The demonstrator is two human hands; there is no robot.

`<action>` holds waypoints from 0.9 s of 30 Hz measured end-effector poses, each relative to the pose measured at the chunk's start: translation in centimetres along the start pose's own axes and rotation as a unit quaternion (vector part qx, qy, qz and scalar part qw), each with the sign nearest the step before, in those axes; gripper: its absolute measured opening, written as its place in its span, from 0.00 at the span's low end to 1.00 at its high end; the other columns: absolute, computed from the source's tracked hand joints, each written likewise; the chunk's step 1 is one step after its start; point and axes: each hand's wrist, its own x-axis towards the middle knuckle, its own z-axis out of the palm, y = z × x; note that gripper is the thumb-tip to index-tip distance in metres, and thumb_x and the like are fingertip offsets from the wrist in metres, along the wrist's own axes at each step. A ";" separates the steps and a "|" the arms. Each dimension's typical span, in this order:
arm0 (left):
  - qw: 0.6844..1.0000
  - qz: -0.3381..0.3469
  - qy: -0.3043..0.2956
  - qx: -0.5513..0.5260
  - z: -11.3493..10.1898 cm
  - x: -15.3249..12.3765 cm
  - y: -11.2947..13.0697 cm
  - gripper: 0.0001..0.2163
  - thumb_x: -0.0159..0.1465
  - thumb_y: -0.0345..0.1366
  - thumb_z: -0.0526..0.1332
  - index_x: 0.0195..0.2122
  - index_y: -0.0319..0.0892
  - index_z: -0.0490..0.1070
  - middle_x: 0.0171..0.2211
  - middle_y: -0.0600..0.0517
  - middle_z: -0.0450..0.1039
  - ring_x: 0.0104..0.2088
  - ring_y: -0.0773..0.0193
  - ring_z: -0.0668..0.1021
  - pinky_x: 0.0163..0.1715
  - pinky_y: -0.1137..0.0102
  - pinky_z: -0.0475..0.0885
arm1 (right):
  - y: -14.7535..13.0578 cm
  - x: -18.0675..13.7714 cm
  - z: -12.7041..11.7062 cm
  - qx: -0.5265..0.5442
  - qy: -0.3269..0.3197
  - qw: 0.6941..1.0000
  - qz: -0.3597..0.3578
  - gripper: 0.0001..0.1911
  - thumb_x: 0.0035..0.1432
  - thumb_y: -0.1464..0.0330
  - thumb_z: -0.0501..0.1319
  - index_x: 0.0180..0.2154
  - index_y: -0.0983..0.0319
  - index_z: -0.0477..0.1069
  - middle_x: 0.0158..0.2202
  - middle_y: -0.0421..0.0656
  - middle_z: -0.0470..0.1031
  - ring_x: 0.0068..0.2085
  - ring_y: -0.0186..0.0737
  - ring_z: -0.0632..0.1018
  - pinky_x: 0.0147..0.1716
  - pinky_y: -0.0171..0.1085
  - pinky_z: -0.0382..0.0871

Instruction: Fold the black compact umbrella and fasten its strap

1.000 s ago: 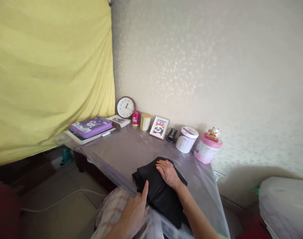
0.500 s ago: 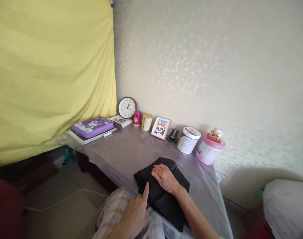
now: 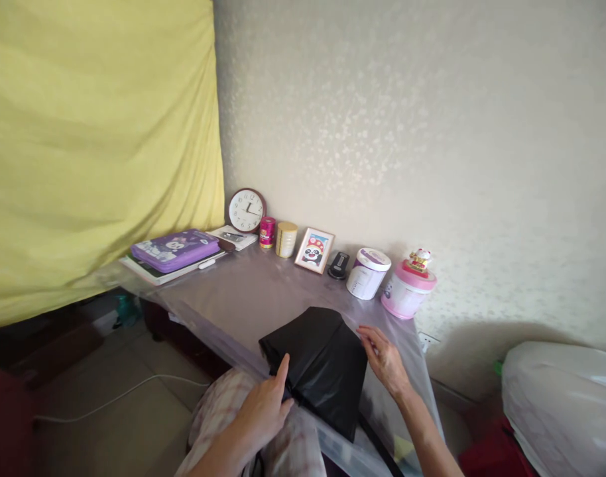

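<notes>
A black umbrella (image 3: 320,368) with loosely gathered fabric lies across the near edge of the table, partly over my lap. My left hand (image 3: 263,407) grips its near left end, index finger stretched along the fabric; the other fingers are mostly hidden. A thin black cord hangs below that hand. Just off the umbrella's right edge is my right hand (image 3: 386,361), its fingers loosely bent and apart, with nothing visible in them. A black strap (image 3: 380,447) trails from the umbrella toward the lower right.
Along the wall stand a clock (image 3: 247,211), a pink can (image 3: 267,232), a yellow-lidded can (image 3: 286,240), a picture frame (image 3: 315,250), a black object (image 3: 339,265), a white tub (image 3: 368,274) and a pink tub (image 3: 407,291) bearing a cat figurine. A purple case (image 3: 178,250) lies on books at left.
My right hand has lifted off the umbrella's fabric and moved right. The black fabric lies more spread out, and the strap has come into view. My left hand keeps its grip.
</notes>
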 end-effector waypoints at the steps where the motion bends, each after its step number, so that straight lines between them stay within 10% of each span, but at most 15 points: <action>1: 1.000 0.000 -0.001 -0.001 0.0 0.0 0.0 0.33 0.64 0.34 0.53 0.66 0.38 0.36 0.42 0.44 0.76 0.42 0.57 0.77 0.38 0.69 0.66 | -0.1 -1.1 -0.5 -0.003 -0.010 1.000 -0.001 0.14 0.64 0.66 0.49 0.44 0.57 0.71 0.46 0.45 0.75 0.42 0.41 0.78 0.39 0.39 0.75; 12: 1.000 0.003 -0.017 -0.026 -1.0 0.1 -0.3 0.33 0.63 0.36 0.53 0.66 0.35 0.38 0.43 0.41 0.76 0.44 0.56 0.77 0.40 0.69 0.67 | -3.6 -6.6 -1.1 -0.008 -0.108 0.991 -0.075 0.24 0.60 0.78 0.45 0.54 0.57 0.64 0.60 0.49 0.62 0.53 0.39 0.73 0.48 0.37 0.72; 27: 0.999 0.004 -0.012 -0.031 -0.7 0.0 -0.5 0.33 0.64 0.38 0.51 0.66 0.36 0.38 0.43 0.42 0.76 0.42 0.58 0.77 0.39 0.69 0.66 | -5.5 -1.0 0.7 0.063 0.000 0.993 -0.104 0.13 0.65 0.70 0.48 0.45 0.58 0.70 0.44 0.47 0.74 0.45 0.40 0.77 0.44 0.38 0.73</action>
